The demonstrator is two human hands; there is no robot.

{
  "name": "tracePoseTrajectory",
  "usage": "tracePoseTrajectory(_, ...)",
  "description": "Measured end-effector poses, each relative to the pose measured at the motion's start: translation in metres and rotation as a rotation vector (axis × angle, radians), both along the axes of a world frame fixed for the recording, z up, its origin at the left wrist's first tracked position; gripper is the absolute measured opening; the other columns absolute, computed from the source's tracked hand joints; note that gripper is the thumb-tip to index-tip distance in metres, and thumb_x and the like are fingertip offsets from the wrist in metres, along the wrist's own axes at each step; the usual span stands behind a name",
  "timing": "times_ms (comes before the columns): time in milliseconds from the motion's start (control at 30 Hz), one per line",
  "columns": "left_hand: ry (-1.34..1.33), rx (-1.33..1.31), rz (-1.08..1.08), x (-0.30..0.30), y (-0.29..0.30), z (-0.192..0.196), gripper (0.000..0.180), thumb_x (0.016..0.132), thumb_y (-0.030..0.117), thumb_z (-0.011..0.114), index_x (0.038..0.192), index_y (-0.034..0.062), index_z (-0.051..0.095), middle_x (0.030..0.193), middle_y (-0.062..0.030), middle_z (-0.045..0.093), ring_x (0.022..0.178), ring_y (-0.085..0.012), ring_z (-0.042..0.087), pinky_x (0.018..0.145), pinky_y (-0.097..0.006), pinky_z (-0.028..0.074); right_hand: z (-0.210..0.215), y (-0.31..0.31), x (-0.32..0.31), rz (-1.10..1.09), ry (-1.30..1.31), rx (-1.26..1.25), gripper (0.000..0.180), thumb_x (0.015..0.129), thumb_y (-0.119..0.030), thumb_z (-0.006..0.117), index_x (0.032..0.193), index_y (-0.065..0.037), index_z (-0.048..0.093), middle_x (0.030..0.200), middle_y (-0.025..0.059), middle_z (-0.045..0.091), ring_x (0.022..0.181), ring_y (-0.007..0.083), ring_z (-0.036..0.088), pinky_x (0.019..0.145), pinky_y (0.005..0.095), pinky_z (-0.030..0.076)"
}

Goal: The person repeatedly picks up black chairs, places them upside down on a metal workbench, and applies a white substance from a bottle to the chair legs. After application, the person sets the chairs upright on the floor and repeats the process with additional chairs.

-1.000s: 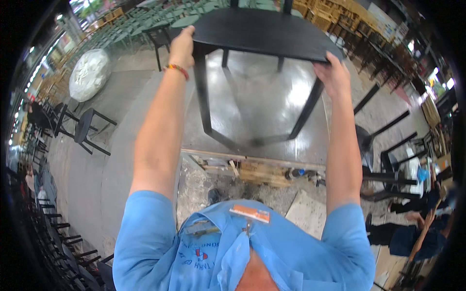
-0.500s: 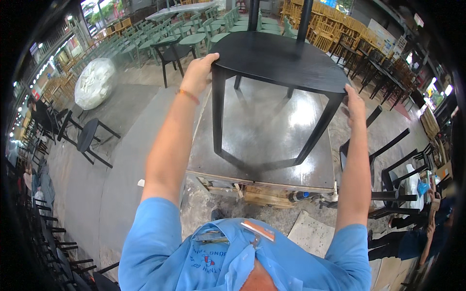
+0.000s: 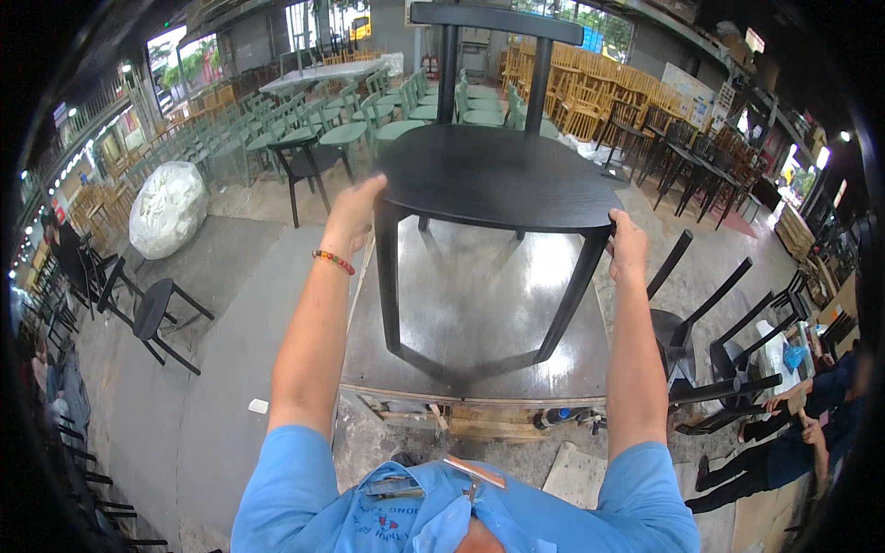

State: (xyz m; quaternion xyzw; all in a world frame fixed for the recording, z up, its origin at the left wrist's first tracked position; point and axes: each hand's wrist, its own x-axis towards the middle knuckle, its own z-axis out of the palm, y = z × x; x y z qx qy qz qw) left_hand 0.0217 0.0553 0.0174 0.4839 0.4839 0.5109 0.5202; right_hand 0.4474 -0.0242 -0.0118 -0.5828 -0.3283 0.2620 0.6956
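A black wooden chair with a rounded seat stands upright before me on a low platform with a smooth, shiny grey top. Its curved top rail rises at the far side, and the two near legs come down close to the platform's front edge. My left hand grips the seat's left edge at the near corner, thumb at the rim, the other fingers mostly hidden. At the opposite near corner, my right hand closes on the seat's right edge, its fingers partly hidden against the side.
Black chairs lie close on the right, legs sticking up. Further right stands another person in dark clothes. On the left are a black chair and a plastic-wrapped bundle. Rows of green chairs fill the back.
My view has tilted up, so the chair sits lower in the picture and its top rail has come into sight. Both hands stay on the seat's edges.
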Motion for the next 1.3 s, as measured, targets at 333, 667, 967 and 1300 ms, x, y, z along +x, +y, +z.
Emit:
tracePoseTrajectory(333,0.015,0.054,0.007,0.036,0.029,-0.015,0.042,0.087,0.037,0.066,0.109,0.0008,0.067,0.107,-0.0056,0.065,0.097,-0.0169,0.057,0.082,-0.028,0.043,-0.020,-0.027,0.040,0.012,-0.146,-0.061,0.053,0.093,-0.042,0.060,0.127,-0.002,0.058,0.126,0.0100,0.061,0.117,0.0221,0.054,0.096,0.0421,0.043)
tracePoseTrajectory(667,-0.238,-0.185,0.216,0.021,0.041,-0.001,0.038,0.090,0.030,0.065,0.116,0.0026,0.061,0.114,-0.0128,0.065,0.105,-0.0280,0.059,0.096,-0.043,0.042,-0.382,-0.291,0.057,0.013,0.720,-0.881,0.025,0.086,-0.009,0.059,0.107,0.004,0.059,0.093,0.0157,0.062,0.083,0.0278,0.064,0.074,0.0393,0.054)
tracePoseTrajectory(967,-0.181,-0.114,0.258,0.038,0.028,0.000,0.040,0.091,0.029,0.064,0.118,0.0007,0.059,0.115,-0.0141,0.064,0.105,-0.0274,0.059,0.097,-0.043,0.043,-0.442,-0.292,0.076,-0.700,0.983,-0.305,0.023,0.090,-0.019,0.055,0.101,0.002,0.057,0.086,0.0127,0.059,0.079,0.0256,0.059,0.073,0.0378,0.050)
tracePoseTrajectory(1300,-0.282,0.091,0.132,0.094,-0.041,-0.019,0.029,0.088,0.030,0.068,0.106,0.0074,0.067,0.100,-0.0026,0.068,0.093,-0.0160,0.063,0.087,-0.035,0.047,-0.288,-0.112,0.049,-0.080,-0.218,-0.102,0.066,0.084,-0.025,0.072,0.134,0.007,0.043,0.115,0.0157,0.059,0.105,0.0249,0.056,0.095,0.0367,0.043)
